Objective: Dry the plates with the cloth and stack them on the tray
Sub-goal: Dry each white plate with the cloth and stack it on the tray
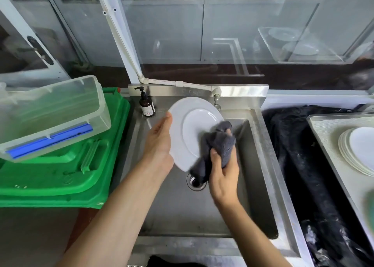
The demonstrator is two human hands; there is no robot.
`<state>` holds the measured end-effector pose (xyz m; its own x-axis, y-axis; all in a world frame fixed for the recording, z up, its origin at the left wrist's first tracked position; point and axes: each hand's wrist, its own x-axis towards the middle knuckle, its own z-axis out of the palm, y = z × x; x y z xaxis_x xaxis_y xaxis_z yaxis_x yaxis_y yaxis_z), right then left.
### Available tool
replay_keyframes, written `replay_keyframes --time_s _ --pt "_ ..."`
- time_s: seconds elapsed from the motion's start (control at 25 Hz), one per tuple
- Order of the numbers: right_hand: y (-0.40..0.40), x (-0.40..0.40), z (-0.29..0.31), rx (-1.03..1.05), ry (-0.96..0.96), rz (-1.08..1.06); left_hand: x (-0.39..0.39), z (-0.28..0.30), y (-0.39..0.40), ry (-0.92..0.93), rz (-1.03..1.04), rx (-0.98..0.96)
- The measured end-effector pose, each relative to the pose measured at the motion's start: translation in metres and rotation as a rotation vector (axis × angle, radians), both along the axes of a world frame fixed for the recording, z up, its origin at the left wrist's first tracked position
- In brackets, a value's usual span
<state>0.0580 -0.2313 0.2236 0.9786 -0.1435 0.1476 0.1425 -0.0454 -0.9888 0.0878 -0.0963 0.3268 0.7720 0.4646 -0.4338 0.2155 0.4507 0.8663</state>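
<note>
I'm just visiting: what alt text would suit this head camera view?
Over a steel sink, the left hand holds a white plate tilted on edge while the right hand wipes it with a grey cloth. More plates sit stacked on a tray at right.

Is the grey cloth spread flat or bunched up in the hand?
Bunched up. The grey cloth is crumpled in the right hand and pressed on the round white plate; one end hangs down.

Soft daylight — glassy glare, warped edges
</note>
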Motion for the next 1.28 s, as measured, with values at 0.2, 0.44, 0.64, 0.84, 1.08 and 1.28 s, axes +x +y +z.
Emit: replay_keyframes --time_s 0.2,0.44,0.64,0.84,1.08,1.28 --pt "0.02 -0.029 -0.003 -0.445 -0.449 0.254 -0.004 -0.012 -0.007 0.044 -0.058 0.045" --pt "-0.021 -0.018 -0.026 -0.474 -0.445 0.214 0.007 -0.01 -0.008 0.017 0.015 -0.123" --pt "-0.038 -0.002 -0.032 -0.005 0.02 -0.05 0.002 -0.018 -0.014 0.002 -0.126 -0.118" --pt "-0.075 0.026 -0.026 0.037 0.209 -0.236 0.001 -0.026 -0.038 0.001 -0.241 -0.091" --pt "-0.127 0.028 -0.043 -0.164 0.3 -0.279 -0.002 -0.05 -0.071 0.066 -0.262 -0.087" --pt "-0.182 0.007 -0.077 -0.808 0.252 -0.442 -0.006 -0.072 -0.083 0.103 -0.24 -0.068"
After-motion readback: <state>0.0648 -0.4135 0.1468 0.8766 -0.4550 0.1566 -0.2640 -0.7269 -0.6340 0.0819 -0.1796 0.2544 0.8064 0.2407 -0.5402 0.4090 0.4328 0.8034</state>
